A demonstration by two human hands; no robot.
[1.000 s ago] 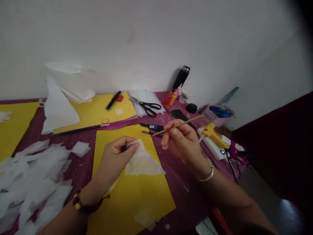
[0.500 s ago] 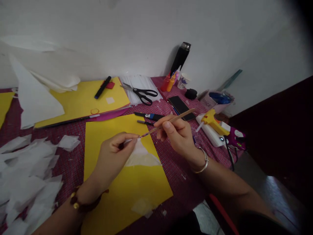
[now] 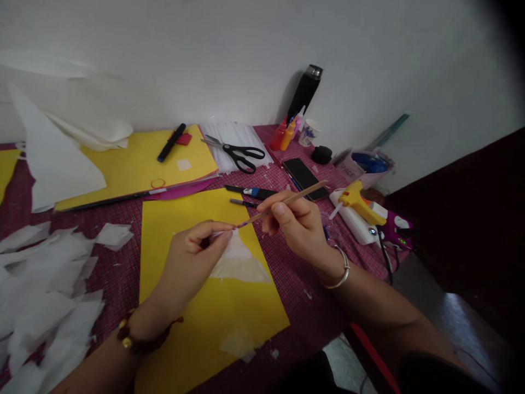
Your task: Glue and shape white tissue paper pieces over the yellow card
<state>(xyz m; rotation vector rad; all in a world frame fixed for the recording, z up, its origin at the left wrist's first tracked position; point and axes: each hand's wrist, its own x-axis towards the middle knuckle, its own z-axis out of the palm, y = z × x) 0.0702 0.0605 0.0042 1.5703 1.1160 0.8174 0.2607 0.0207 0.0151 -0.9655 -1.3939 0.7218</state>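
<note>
Near edge of table (image 3: 315, 323): one yellow sheet (image 3: 192, 339), a pale paper scrap (image 3: 238, 343) at its near side
Left edge: loose pile of white paper squares (image 3: 49, 303)
Middle, over the yellow sheet: one white paper piece (image 3: 238, 265), its top pinched between thumb and forefinger of the left hand (image 3: 192, 254), wrist coming in from the near left
Change: a second ago the stick (image 3: 305, 192) stood apart from the paper; its tip now meets the pinched top, so both hands work at one spot; little shift in the last half second
Right hand (image 3: 295, 224): closed on the stick, pen-fashion, thumb towards the viewer, forearm from the near right, stick slanting down to the left
Right edge: yellow glue gun (image 3: 363, 207)
Far edge: scissors (image 3: 244, 154), with phone (image 3: 305, 178) to their right; squeeze bottles (image 3: 278, 138); black flask (image 3: 304, 92) by the wall
</note>
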